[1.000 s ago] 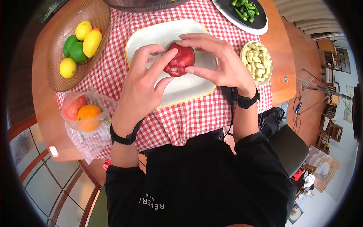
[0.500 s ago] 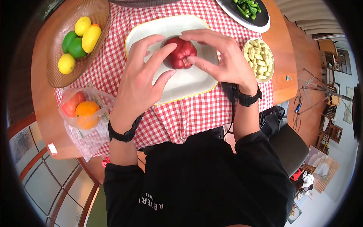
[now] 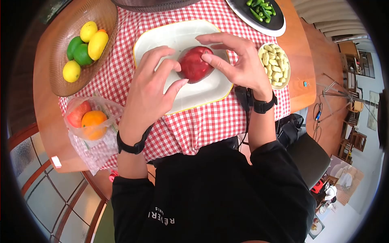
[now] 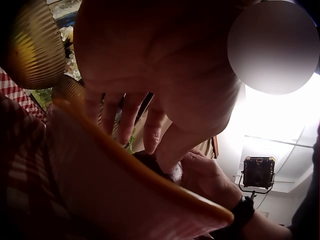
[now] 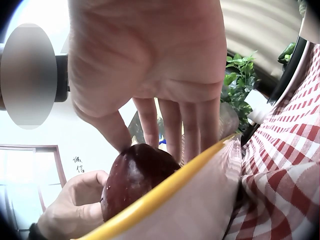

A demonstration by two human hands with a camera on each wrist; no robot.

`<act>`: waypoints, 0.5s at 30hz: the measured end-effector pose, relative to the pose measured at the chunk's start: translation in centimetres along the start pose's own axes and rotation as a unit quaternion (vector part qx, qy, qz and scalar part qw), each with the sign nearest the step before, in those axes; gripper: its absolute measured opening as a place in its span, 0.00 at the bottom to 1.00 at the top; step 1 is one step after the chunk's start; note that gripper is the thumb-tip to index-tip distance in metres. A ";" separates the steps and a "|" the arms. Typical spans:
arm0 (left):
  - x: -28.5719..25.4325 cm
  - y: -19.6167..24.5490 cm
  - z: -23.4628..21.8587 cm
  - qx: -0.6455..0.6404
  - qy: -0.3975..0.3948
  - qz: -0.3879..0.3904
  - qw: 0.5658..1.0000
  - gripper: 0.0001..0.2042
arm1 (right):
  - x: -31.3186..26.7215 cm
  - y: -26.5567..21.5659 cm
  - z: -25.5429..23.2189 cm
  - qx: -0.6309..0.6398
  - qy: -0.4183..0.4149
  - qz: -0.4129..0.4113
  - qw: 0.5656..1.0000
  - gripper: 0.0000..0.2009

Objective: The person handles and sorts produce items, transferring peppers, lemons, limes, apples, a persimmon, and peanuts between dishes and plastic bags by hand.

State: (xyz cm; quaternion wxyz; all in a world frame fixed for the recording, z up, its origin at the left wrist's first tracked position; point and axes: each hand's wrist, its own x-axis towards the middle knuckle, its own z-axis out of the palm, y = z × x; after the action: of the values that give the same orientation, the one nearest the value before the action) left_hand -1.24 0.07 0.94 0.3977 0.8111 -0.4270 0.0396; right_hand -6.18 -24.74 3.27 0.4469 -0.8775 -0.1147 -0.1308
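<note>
A glossy dark red apple [image 3: 195, 68] is between both hands over the white, yellow-rimmed dish [image 3: 184, 104]. The left hand [image 3: 149, 87] curves around its left side, index fingertip against the skin and thumb near its lower edge. From the right, the right hand [image 3: 242, 62] lays its thumb on the apple's upper right, its other fingers arched past the far side. In the right wrist view the apple [image 5: 132, 175] shows above the dish's rim [image 5: 165, 192], which hides its underside. The left wrist view has most of the apple hidden behind the rim [image 4: 150, 172] and fingers.
A ribbed basket [image 3: 60, 87] of lemons and green fruit stands left, above a plastic bag [image 3: 95, 156] with an apple and an orange [image 3: 94, 123]. To the right are a bowl of peanuts [image 3: 276, 67] and a black plate of green peppers [image 3: 279, 27].
The apple has been turned, so the dimpled end seen earlier is out of sight. The right thumb has shifted up onto its upper right; the left fingers have bent more.
</note>
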 end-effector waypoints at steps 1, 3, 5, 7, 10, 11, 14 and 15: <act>0.1 0.0 -0.2 0.002 0.002 -0.001 1.000 0.19 | 0.0 0.0 -0.1 -0.002 -0.011 0.004 1.000 0.17; 0.0 0.2 -0.4 -0.006 -0.009 -0.040 0.999 0.23 | 0.0 0.3 0.1 0.013 -0.009 -0.001 1.000 0.18; 0.1 0.6 -0.4 -0.019 -0.005 -0.046 0.999 0.26 | -0.2 0.3 0.2 0.026 -0.003 -0.015 1.000 0.18; 0.2 0.9 -0.3 -0.032 0.003 -0.044 0.999 0.30 | -0.3 0.4 0.6 0.051 0.012 -0.007 0.999 0.17; 0.5 1.1 -0.4 -0.034 -0.006 -0.044 0.998 0.38 | -0.1 0.6 0.3 0.068 0.028 -0.003 0.997 0.17; 0.4 1.0 -0.4 -0.040 -0.019 -0.042 0.998 0.40 | -0.1 0.6 0.2 0.061 0.031 -0.004 0.998 0.17; 0.3 1.2 -0.3 -0.045 -0.042 -0.037 0.997 0.42 | -0.1 0.7 0.4 0.058 0.031 -0.007 0.998 0.16; 0.3 1.3 -0.3 -0.045 -0.051 -0.028 0.997 0.43 | -0.2 0.6 0.3 0.059 0.030 -0.010 0.998 0.16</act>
State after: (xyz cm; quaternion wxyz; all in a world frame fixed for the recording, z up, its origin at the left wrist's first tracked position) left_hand -1.97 -0.34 2.05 0.4122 0.8054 -0.4248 -0.0320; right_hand -6.12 -24.86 2.57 0.4994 -0.8443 -0.1177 -0.1546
